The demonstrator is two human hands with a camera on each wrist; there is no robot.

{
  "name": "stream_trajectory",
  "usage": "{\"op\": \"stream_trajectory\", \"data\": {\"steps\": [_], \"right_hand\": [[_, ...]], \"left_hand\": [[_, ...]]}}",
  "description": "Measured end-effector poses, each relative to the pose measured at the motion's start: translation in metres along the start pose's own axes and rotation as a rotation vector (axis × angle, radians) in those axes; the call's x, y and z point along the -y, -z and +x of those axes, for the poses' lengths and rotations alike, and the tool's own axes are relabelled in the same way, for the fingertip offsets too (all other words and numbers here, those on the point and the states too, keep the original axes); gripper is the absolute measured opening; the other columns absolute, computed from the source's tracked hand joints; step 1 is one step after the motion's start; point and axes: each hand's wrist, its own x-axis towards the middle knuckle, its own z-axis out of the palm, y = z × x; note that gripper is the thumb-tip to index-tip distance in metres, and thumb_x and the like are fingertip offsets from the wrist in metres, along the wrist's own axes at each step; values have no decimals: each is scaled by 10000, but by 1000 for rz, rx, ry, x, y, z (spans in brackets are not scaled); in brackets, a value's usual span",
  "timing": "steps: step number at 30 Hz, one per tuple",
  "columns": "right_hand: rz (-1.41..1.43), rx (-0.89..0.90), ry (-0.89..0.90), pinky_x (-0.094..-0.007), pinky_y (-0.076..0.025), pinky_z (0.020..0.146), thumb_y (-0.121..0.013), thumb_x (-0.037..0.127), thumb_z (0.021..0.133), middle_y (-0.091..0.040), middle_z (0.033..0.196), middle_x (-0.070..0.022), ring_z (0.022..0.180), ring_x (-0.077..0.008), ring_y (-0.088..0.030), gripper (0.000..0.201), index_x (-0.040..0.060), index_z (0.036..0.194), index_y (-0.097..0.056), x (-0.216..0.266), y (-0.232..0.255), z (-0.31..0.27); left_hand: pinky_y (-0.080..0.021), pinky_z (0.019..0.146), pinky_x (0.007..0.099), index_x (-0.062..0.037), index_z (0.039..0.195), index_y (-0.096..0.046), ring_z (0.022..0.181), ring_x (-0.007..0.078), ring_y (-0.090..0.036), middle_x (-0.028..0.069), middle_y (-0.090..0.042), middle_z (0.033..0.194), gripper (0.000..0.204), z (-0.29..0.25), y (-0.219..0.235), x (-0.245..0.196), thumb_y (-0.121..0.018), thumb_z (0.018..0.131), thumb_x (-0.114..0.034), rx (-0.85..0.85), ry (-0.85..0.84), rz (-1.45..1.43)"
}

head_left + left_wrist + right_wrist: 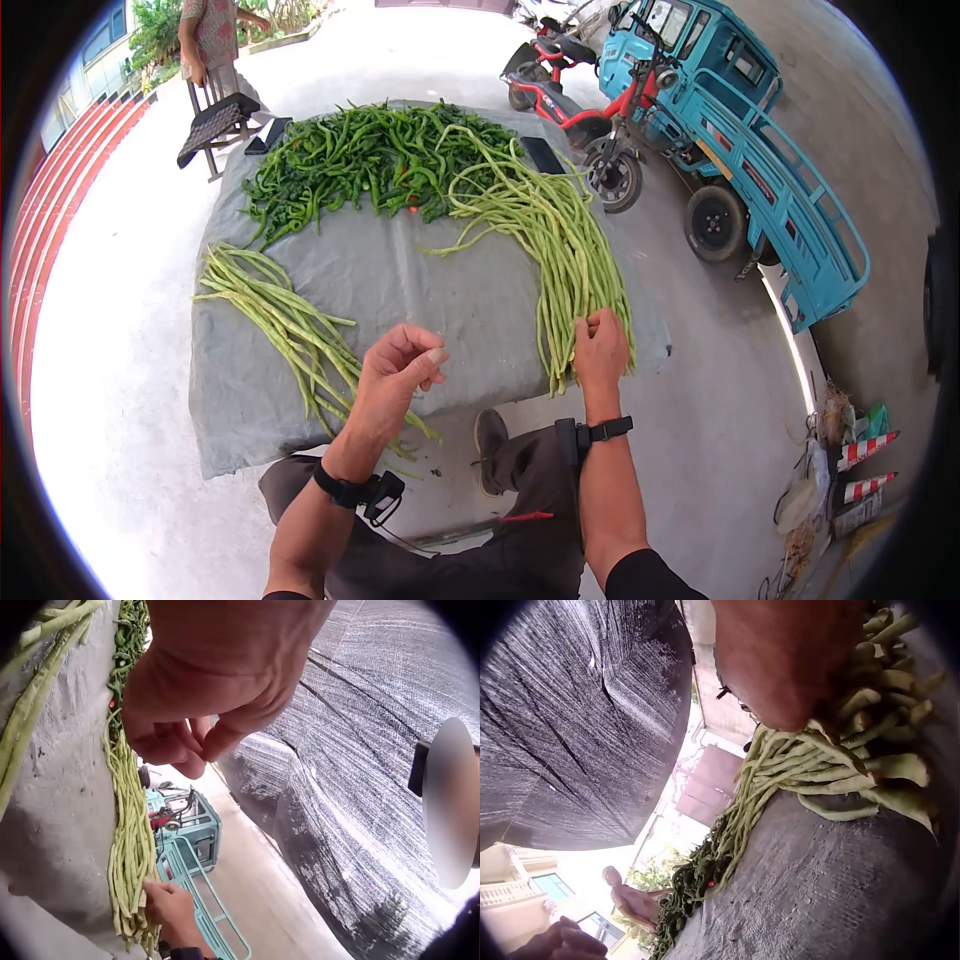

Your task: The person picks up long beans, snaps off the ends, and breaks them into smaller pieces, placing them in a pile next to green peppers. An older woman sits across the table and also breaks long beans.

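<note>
Over the near edge of the cloth-covered table, my left hand (398, 372) is raised with fingers curled and thumb close to the fingertips. Nothing shows between them in the left wrist view. A smaller bunch of long beans (285, 315) lies to its left, partly behind the wrist. At the right, my right hand (602, 352) rests at the near end of a large pile of long beans (570, 250), its fingers curled on bean ends. Those fingertips are largely hidden in the right wrist view, where cut-looking bean ends (900, 769) fan out beside the hand.
A heap of green chili peppers (370, 160) covers the far side of the grey table cloth (400, 270). Two dark phones lie near it, one phone (542, 155) at the right. A person (212, 45) stands behind a chair (218, 125). A blue three-wheeler (740, 150) is parked right.
</note>
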Motion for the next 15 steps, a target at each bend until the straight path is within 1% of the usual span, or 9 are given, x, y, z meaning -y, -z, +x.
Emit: {"op": "stream_trajectory", "data": {"steps": [2, 5, 8, 11, 14, 15], "right_hand": [[-56, 4, -10, -493, -495, 701, -741, 169, 883, -640, 832, -112, 774, -355, -642, 189, 57, 880, -589, 2, -3, 0], [-109, -14, -62, -498, -504, 699, -733, 166, 880, -656, 791, -115, 754, -369, -650, 168, 56, 862, -608, 3, -8, 3], [-81, -57, -104, -472, -519, 682, -716, 178, 891, -707, 777, -121, 709, -356, -675, 144, 52, 860, -652, 8, -4, 4], [49, -108, -122, -431, -525, 664, -712, 170, 900, -702, 753, -102, 660, -289, -675, 145, 38, 870, -661, -3, -7, 5], [341, -111, -146, -347, -486, 565, -701, 165, 936, -692, 762, -68, 602, -173, -616, 131, 40, 944, -664, -8, -8, 10], [543, -22, -269, -329, -466, 541, -690, 158, 949, -688, 772, -60, 598, -148, -590, 119, 45, 969, -662, 1, -2, 13]], "left_hand": [[-470, 695, 246, -67, 1035, -652, 769, 85, -634, 7, -690, 939, 61, -2, 6, 5, -684, 992, -95, -10, 26, -2], [-465, 694, 243, -64, 1041, -658, 771, 84, -633, 7, -687, 934, 65, -1, 10, -1, -684, 991, -96, -4, 27, 1], [-452, 686, 241, -60, 1044, -667, 770, 83, -627, 7, -681, 924, 63, -3, 11, -2, -680, 990, -88, -20, 26, -21], [-452, 689, 243, -60, 1053, -668, 773, 83, -623, 12, -684, 928, 73, -6, 13, -2, -677, 992, -98, -30, 44, -15], [-457, 694, 243, -65, 1058, -666, 774, 79, -622, 10, -685, 931, 81, -7, 13, -3, -674, 999, -120, -23, 64, 1], [-463, 698, 243, -70, 1059, -663, 773, 77, -621, 6, -685, 933, 84, -6, 13, -1, -671, 1005, -133, -13, 66, 5]]}}
